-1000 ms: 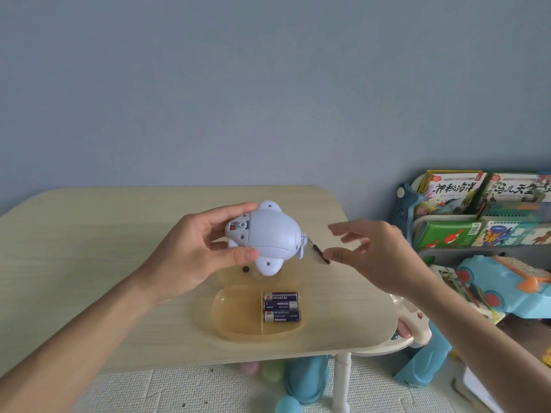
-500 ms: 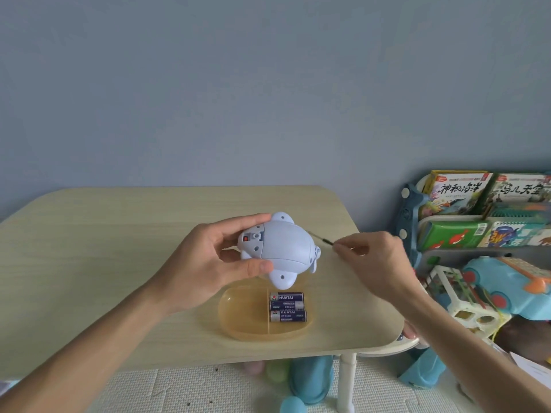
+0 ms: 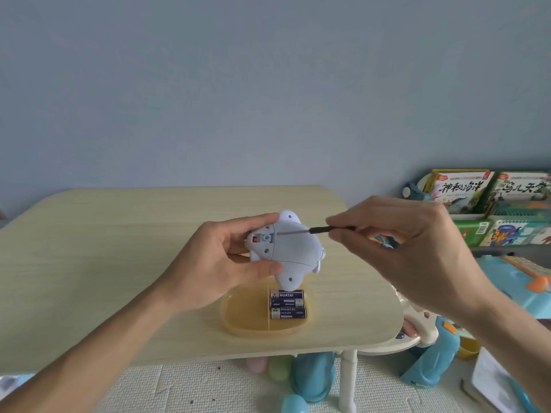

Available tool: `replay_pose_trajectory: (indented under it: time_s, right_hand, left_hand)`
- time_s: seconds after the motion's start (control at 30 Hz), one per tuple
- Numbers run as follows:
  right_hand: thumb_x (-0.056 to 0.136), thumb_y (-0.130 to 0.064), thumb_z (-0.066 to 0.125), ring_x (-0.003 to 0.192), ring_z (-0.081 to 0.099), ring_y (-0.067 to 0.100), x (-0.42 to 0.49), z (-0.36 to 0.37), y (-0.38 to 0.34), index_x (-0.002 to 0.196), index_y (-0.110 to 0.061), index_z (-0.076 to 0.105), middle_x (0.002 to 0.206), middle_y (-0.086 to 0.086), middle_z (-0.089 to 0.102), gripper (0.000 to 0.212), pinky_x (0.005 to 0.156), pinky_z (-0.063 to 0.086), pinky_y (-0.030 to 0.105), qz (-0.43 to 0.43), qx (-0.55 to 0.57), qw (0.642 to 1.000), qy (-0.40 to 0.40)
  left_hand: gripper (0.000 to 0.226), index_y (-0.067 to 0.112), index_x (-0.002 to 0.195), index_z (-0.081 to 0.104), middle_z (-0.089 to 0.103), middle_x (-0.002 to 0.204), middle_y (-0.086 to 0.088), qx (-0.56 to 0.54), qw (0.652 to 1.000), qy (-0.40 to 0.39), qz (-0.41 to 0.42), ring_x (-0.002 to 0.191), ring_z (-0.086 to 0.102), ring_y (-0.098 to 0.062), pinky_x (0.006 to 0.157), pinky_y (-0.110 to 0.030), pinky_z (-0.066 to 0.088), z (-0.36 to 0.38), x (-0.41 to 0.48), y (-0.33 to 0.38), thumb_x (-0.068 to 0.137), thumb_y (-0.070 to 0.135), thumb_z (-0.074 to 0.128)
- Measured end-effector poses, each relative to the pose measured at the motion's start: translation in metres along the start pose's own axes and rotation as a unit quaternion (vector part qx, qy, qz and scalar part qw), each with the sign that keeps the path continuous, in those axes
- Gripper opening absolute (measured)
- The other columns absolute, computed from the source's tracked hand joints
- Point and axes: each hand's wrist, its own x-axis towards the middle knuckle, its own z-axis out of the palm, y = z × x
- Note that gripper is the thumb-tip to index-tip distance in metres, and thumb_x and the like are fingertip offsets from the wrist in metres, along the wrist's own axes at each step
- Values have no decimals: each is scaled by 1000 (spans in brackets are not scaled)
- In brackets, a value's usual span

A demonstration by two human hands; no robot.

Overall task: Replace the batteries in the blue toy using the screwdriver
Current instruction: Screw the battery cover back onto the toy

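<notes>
Screwdriver tip set against the underside of the held toy.

The left hand [image 3: 222, 263] holds the blue toy [image 3: 290, 251] above the desk [image 3: 104, 248], near the middle of its front edge, underside facing the camera; fingers grip the top and the thumb presses the lower side. The right hand [image 3: 417, 248] pinches the black handle of the screwdriver [image 3: 316, 230] between thumb and fingertips, shaft roughly level, tip at the toy's underside beside the switch block. Below the toy, an amber tray [image 3: 244, 314] rests on the desk by the front edge, with three batteries [image 3: 287, 304] stacked side by side in its right compartment.
</notes>
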Motion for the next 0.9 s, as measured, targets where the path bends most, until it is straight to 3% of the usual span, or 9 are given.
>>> replay_pose_trajectory:
  time_s: [0.33,0.57,0.73,0.83,0.9]
  right_hand:
    - [89,-16,81,68,71,11,-1,9,-2,99,-21,86,86,-7,79,12,68,57,25,-41,-28,999,-11]
    - [92,-11,80,62,66,11,2,8,-9,101,-15,85,88,-3,77,11,64,56,28,-90,-63,994,-11]
    - [94,-8,79,62,63,15,5,8,-20,100,-10,82,89,1,77,7,62,55,29,-142,-101,985,-4]
    - [95,-16,79,55,62,21,5,11,-22,94,-10,82,76,1,75,6,55,54,36,-143,-101,985,2]
    - [97,-28,76,49,59,27,5,15,-21,82,-9,77,61,3,69,24,48,51,39,-109,-106,988,6]
  left_hand:
    - [75,25,139,67,83,118,2,20,1000,1,-1,109,80,-18,92,-34,64,-1,-3,3,68,15,90]
    - [70,33,134,69,82,118,6,70,997,7,10,106,80,-15,90,-27,64,2,-3,8,77,1,91]
    - [72,33,138,69,82,118,9,104,994,14,21,103,81,-12,92,-28,64,4,-4,9,76,8,94]
    - [71,36,136,69,82,117,9,102,994,14,26,103,81,-11,92,-27,64,4,-4,12,76,8,94]
    - [70,40,132,69,82,116,9,92,995,18,32,103,81,-12,90,-24,63,4,-5,14,76,5,93]
